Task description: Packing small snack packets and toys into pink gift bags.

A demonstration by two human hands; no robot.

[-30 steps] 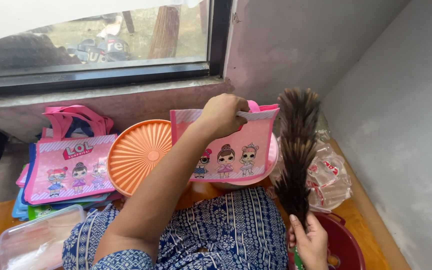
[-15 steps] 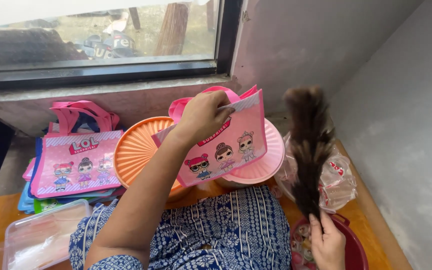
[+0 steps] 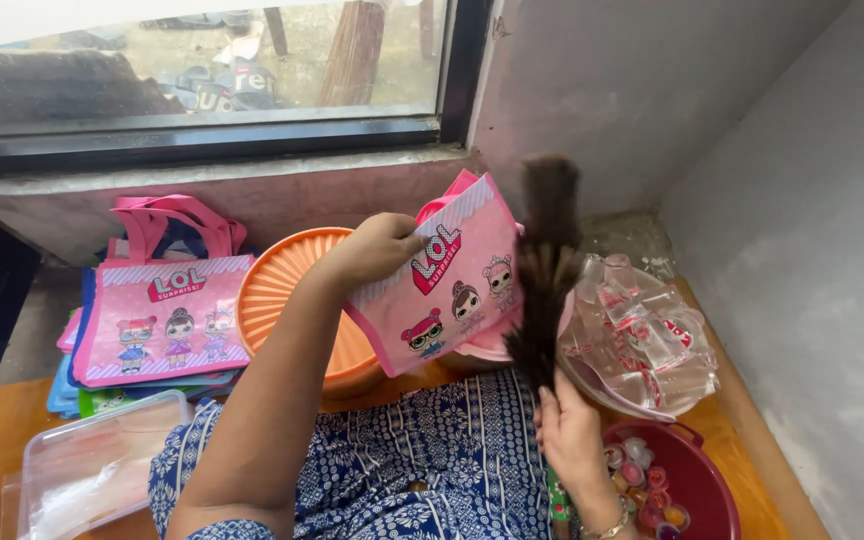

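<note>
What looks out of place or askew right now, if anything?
Nothing is spilled or damaged. The pink bag in the left hand hangs tilted in the air, and the right hand holds a dark feather duster against it. More pink bags sit in a loose stack by the wall.

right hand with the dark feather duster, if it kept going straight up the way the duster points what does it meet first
The right hand holds the dark brown feather duster upright, its tip toward the grey plastered wall by the window. The pink cartoon-print tote bag sits beside the feathers, perhaps touching. Probably the wall comes first, though depth is unclear.
</note>
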